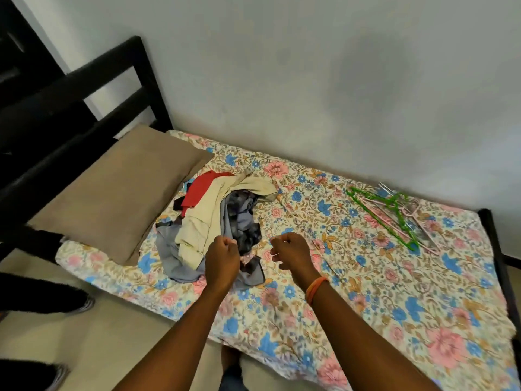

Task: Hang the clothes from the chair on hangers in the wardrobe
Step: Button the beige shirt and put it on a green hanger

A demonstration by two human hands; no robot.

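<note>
A pile of clothes (214,221) lies on the bed next to the pillow: red, cream, grey-blue and dark patterned pieces. Green and pink hangers (394,215) lie in a loose bunch on the sheet near the wall, to the right. My left hand (222,258) hovers at the near edge of the pile with its fingers curled; no cloth is lifted by it. My right hand (290,253), with an orange band at the wrist, is curled over the bare sheet right of the pile and holds nothing. No chair or wardrobe is in view.
The bed (366,306) has a floral sheet and a black frame with a headboard (118,88) at the left. A brown pillow (112,193) lies at the head end. A grey wall runs behind the bed. Dark shoes (79,301) stand on the floor at the left.
</note>
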